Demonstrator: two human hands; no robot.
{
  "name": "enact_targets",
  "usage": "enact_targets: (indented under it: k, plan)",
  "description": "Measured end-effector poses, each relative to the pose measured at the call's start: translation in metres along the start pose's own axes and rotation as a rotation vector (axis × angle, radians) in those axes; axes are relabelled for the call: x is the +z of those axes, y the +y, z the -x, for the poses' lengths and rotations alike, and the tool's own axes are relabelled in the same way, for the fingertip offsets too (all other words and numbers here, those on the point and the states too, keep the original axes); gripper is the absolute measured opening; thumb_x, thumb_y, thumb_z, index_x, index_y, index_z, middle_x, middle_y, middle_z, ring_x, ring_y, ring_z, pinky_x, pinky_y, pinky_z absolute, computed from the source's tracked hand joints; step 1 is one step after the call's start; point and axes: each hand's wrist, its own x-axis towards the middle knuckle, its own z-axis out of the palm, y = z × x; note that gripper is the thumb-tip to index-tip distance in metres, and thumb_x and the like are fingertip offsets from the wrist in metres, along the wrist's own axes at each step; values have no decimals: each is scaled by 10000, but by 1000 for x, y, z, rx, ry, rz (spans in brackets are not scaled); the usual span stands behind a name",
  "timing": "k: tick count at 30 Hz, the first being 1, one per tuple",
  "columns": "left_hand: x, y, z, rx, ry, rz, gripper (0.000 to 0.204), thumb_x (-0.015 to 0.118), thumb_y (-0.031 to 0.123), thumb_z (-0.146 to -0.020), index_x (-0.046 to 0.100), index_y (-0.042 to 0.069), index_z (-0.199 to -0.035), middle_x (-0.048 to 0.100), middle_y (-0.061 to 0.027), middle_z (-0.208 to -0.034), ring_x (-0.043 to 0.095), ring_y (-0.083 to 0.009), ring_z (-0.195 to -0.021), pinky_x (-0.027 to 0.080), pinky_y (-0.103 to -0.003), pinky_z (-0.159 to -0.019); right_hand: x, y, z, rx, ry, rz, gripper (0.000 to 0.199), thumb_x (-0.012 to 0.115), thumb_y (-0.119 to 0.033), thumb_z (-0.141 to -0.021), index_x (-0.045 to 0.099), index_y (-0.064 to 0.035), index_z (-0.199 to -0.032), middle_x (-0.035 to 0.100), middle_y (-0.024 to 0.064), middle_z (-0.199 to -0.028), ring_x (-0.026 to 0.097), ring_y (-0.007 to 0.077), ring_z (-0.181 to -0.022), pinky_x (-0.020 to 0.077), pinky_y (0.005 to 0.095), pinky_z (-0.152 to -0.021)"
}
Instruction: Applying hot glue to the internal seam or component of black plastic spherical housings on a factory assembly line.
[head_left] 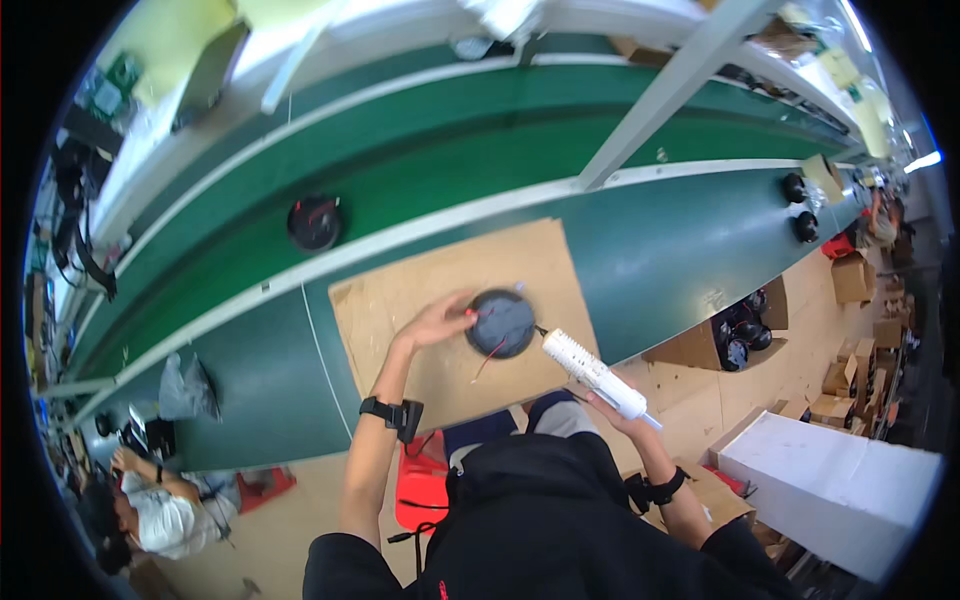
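A round black housing (503, 323) with a grey inner face and thin red wires lies on a cardboard sheet (400, 290) before me. My left hand (440, 321) reaches in from its left side, fingers closed at the rim near a red wire end. In my right hand (622, 412) is a white glue gun (590, 372) with a slotted barrel. Its dark nozzle points at the housing's right edge; whether it touches cannot be told. The gun's body hides part of my right fingers.
Another black housing (315, 223) lies on the green belt beyond the bench rail. A clear plastic bag (188, 388) sits on the left bench. To the right stand an open carton (745, 330) of black parts and a white box (825, 485). A co-worker (175, 510) sits at lower left.
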Motion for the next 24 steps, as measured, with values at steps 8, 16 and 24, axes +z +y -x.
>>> enact_targets:
  k: [8, 16, 24]
  plan:
    - [-3, -19, -4, -39, -62, 123, 672, 677, 173, -998, 368, 99, -1590, 618, -91, -1295, 658, -180, -1029, 612, -325, -758, -37, 32, 37, 259, 116, -481, 417, 663, -144, -1002, 585, -27, -1394, 703, 81, -1255, 672, 172, -1085, 532, 311, -932]
    - [75, 42, -26, -97, 141, 269, 731, 595, 11, -957, 309, 153, -1615, 624, -143, -1175, 704, -240, -898, 664, -406, -738, -130, 111, 68, 153, 294, -780, 489, 621, -128, -1024, 494, -33, -1486, 653, 138, -1362, 692, 216, -1105, 554, 353, -940]
    - [225, 85, -168, -42, 200, 493, 676, 581, 64, -993, 286, 92, -1600, 506, -157, -1378, 614, -329, -1173, 636, -519, -831, -241, 159, 146, 170, 437, -674, 416, 630, -93, -1013, 555, -38, -1419, 683, 100, -1294, 686, 203, -1076, 547, 359, -948]
